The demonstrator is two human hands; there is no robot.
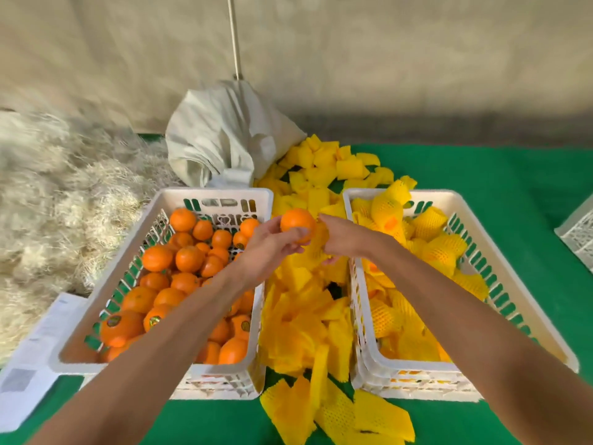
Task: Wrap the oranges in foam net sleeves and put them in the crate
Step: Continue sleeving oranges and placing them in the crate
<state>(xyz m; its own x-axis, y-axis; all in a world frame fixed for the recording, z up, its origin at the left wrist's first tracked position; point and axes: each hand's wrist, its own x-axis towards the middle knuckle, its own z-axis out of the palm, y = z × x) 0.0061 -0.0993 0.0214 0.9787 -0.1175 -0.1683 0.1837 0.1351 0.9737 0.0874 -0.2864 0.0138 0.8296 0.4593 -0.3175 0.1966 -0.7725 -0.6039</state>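
The person is standing at a table covered in green cloth [481, 168], both bare forearms reaching forward over two white plastic crates.

Left hand [269, 248]: it is gripping a single orange [296, 224], fingers and thumb curled round the fruit's lower side. The orange is being held in the air above the gap between the crates, clear of both.

Right hand [345, 236]: it is pinching a yellow foam net sleeve [316, 244] just beside the orange, on its right. The sleeve is hanging below and against the fruit; whether its mouth is already over the orange cannot be told.

Left crate [208, 195]: it is holding a heap of bare oranges [179, 268], several bearing small stickers.

Right crate [449, 200]: it is holding wrapped oranges [386, 208], each enclosed in yellow netting, piled mostly toward the far end.

Between the crates, a loose pile of flat sleeves [305, 319] is lying on the cloth, running from the far side to the near edge.

A knotted white cloth bundle [221, 136] is sitting behind the left crate, at the foot of a thin pole [234, 36]. Printed paper sheets [41, 342] are lying to the left of that crate, partly under it.
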